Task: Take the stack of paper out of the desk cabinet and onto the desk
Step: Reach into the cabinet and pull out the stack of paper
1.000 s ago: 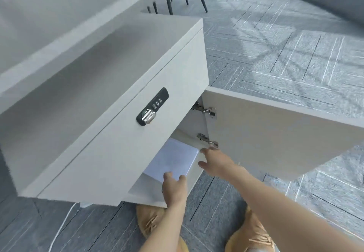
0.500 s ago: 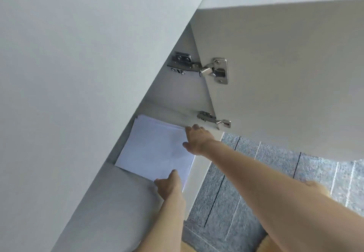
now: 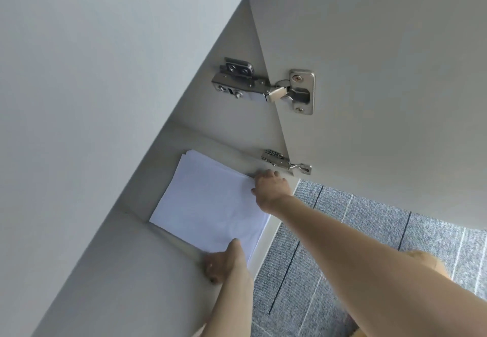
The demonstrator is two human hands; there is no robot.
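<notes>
White paper stack (image 3: 210,205): your left hand (image 3: 224,260) and right hand (image 3: 268,183) seemingly grip 2 opposite edges; lift level, clearing the cabinet floor (image 3: 158,270).

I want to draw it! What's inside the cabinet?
A white stack of paper lies on the cabinet floor, both hands at its edges. Anything under it or deeper inside is hidden.

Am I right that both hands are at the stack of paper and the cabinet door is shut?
Not quite. Both the left hand and right hand are at the stack of paper, but the head view shows the cabinet door swung open.
</notes>
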